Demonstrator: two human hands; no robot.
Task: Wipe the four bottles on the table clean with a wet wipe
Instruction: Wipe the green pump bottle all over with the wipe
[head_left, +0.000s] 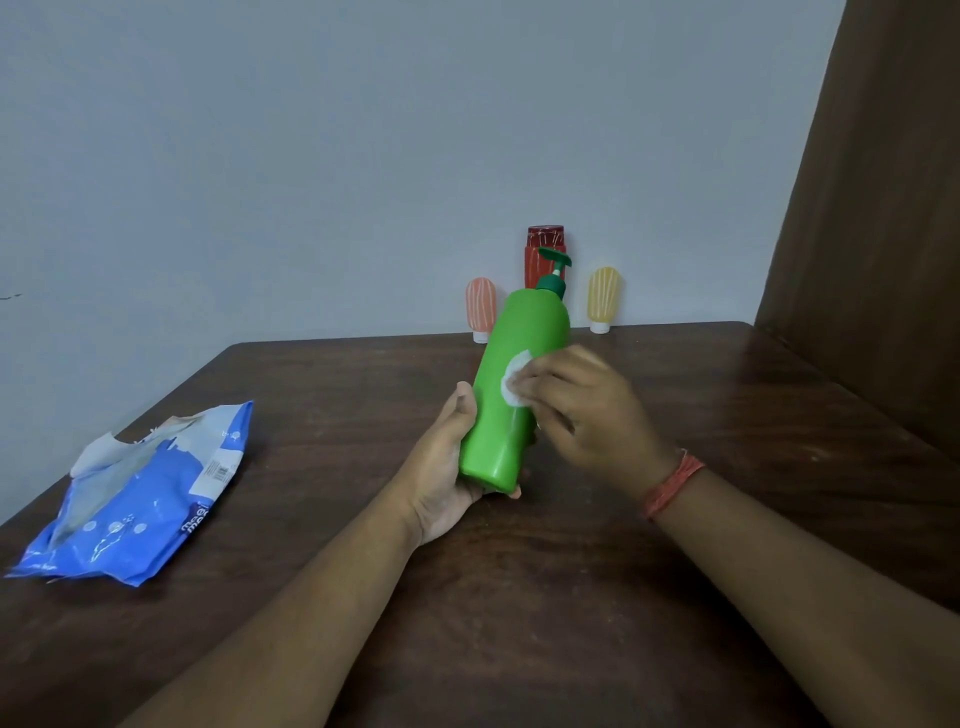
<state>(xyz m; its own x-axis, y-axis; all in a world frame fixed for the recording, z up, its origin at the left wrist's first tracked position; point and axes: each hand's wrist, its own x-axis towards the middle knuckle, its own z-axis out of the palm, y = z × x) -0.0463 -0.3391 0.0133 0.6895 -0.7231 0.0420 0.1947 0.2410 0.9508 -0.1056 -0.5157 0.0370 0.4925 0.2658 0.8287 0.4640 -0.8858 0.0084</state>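
Green pump bottle (511, 395) tilts above the table (675, 519), its base cupped in the left hand (449, 467), whose fingers curl behind it. Right hand (582, 410) fingers (535, 387) press a white wipe (514, 376) against its side.

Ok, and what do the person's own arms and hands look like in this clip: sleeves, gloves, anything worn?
Both forearms are bare, with no sleeves in view, and both hands, the left hand and the right hand, are ungloved. The only thing worn is an orange-red thread band wound several times around the right wrist. No rings or watch are visible.
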